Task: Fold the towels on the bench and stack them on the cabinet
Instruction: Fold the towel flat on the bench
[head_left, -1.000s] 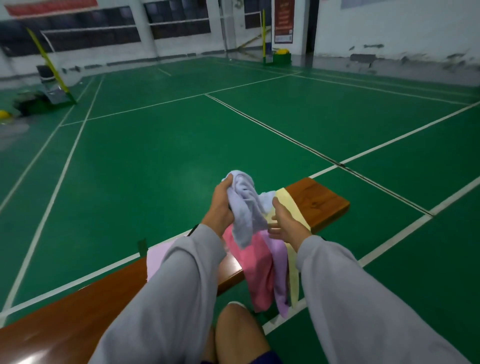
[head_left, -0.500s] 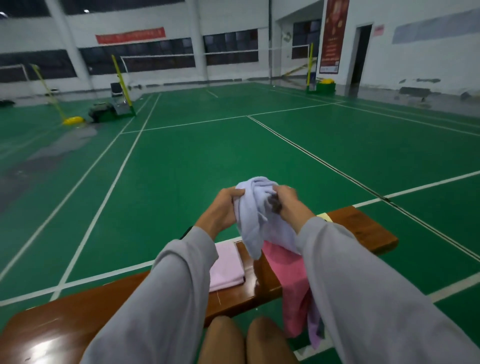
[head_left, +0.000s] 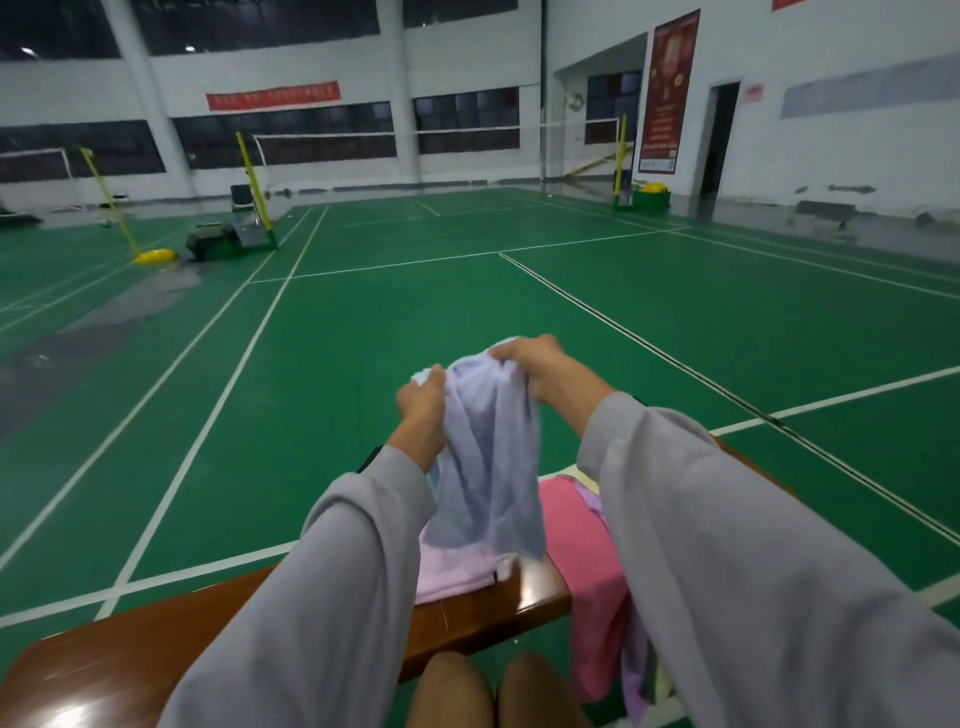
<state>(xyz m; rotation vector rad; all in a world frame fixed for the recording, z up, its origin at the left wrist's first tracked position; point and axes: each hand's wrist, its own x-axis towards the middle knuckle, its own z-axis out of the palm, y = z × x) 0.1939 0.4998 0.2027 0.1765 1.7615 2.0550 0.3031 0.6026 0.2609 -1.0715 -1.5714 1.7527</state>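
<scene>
The lavender towel (head_left: 488, 467) hangs bunched above the worktop (head_left: 130, 660). The left grip (head_left: 423, 402) clasps one gathered top corner; the right grip (head_left: 535, 364), just beside it and slightly higher, clasps the other. Under the towel's hem a folded pale pink towel (head_left: 452, 571) lies on the worktop. Below the right grip a pink towel (head_left: 582, 545) drapes over the near edge, with a purple towel (head_left: 636, 675) beneath it, largely hidden by the right sleeve (head_left: 727, 545). Beyond both grips stretches the open green court floor (head_left: 363, 338).
</scene>
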